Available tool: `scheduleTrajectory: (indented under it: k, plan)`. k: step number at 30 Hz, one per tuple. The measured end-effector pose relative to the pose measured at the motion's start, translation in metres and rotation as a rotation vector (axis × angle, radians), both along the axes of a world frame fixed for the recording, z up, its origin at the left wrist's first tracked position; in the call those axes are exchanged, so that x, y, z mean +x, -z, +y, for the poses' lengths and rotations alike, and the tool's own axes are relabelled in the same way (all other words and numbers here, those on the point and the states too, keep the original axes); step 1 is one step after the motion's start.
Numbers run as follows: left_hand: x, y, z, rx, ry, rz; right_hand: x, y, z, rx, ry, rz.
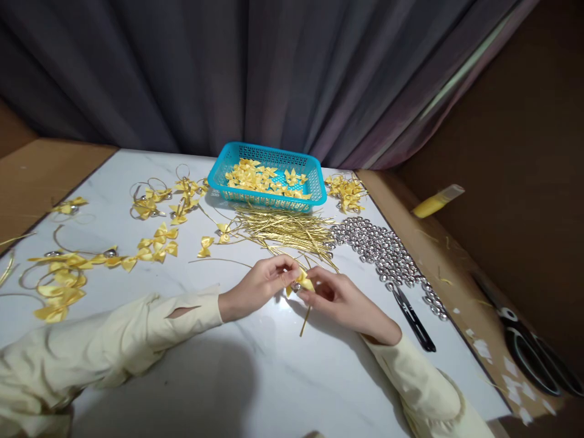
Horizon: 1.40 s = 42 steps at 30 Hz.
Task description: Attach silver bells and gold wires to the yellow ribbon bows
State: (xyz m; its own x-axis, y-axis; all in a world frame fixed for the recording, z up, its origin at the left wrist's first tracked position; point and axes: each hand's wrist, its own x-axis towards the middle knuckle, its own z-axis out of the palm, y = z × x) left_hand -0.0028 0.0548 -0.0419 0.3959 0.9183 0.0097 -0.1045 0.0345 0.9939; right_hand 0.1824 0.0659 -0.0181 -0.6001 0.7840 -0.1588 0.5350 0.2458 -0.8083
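Note:
Between my two hands, just above the white tabletop, is a yellow ribbon bow (305, 281) with a small silver bell-like piece (296, 286) at its middle. My left hand (269, 281) pinches the bow from the left with thumb and forefinger. From the other side my right hand (337, 298) grips its right edge, fingers closed. A gold cord (305, 321) hangs down below the bow. Just beyond my hands lies a pile of gold cords (287, 228). Fingers hide part of the bow.
A blue basket (267, 196) of yellow bows stands at the back. Silver pieces (378, 246) spread on the right, near black thread snips (413, 319). Finished-looking bows with cords (64, 280) lie left. Large scissors (531, 353) and a yellow-handled tool (435, 202) rest on the brown right edge.

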Motion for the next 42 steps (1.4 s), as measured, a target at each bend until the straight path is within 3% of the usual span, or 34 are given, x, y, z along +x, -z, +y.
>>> scheduleTrajectory:
  k: [4,10,14,20,31,33,38,42]
  plan:
    - [0.0,-0.001,0.001,0.005,-0.004,-0.018,-0.002,0.0,-0.002,0.048,0.047,0.134]
    - [0.0,-0.005,0.001,0.03,-0.008,-0.021,-0.006,0.008,-0.003,-0.192,0.069,0.209]
    - [0.0,-0.004,0.001,0.009,-0.002,-0.006,-0.003,0.005,-0.001,-0.122,0.004,0.135]
    - [0.0,-0.003,0.001,-0.027,0.006,-0.013,0.002,-0.001,0.0,-0.166,-0.031,0.158]
    - [0.0,-0.006,-0.001,-0.058,0.089,0.03,0.002,0.006,0.0,-0.087,-0.032,0.075]
    - [0.0,-0.006,-0.001,-0.05,0.066,0.053,0.004,0.004,0.001,-0.148,-0.024,0.104]
    - [-0.001,-0.008,0.002,0.04,0.022,0.153,0.012,-0.003,0.006,-0.542,-0.061,0.169]
    - [-0.001,-0.009,0.003,0.072,0.054,0.202,0.012,-0.007,0.005,-0.566,-0.064,0.175]
